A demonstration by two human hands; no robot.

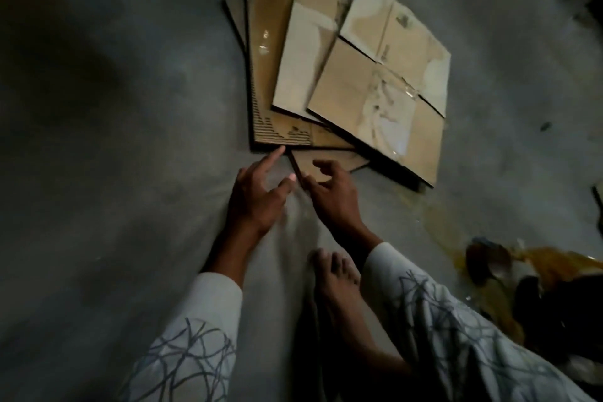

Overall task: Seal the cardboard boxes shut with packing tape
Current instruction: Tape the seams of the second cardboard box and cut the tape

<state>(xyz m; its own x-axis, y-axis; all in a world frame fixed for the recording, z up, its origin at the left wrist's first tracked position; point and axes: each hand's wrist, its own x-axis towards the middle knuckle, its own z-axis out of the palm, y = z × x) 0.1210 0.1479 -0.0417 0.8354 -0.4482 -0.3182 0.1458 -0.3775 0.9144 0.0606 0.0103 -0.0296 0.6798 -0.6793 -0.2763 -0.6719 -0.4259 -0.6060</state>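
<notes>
Cardboard boxes, flattened, lie in a loose stack on the grey floor, just ahead of the person. The top sheet sits tilted across the others, with torn clear tape shining on it. Patterned white sleeves reach toward the stack's near edge. The left hand has its fingers apart, forefinger straight with its tip at the stack's near corner. The right hand hangs over a sheet corner poking out below, fingers loosely curled; whether they pinch it I cannot tell. A bare foot rests between the arms.
</notes>
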